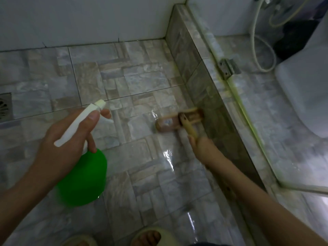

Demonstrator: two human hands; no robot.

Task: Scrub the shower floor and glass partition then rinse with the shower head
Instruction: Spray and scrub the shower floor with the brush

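My left hand (pixel 71 139) grips a green spray bottle (pixel 83 178) by its white trigger head, nozzle aimed at the wet stone-pattern shower floor (pixel 124 77). My right hand (pixel 200 148) holds the wooden handle of a scrub brush (pixel 170 124). The brush head rests on the floor beside the tiled curb (pixel 198 82) and looks blurred. The glass partition (pixel 266 121) rises from the curb at the right, with a metal hinge bracket (pixel 228 68) and yellowish grime along its base.
A square metal floor drain (pixel 5 107) sits at the left edge. Behind the glass are a white toilet (pixel 305 89) and a hose (pixel 262 50). White wall tiles (pixel 79 20) close the far side. My feet in pale slippers (pixel 150 237) stand at the bottom.
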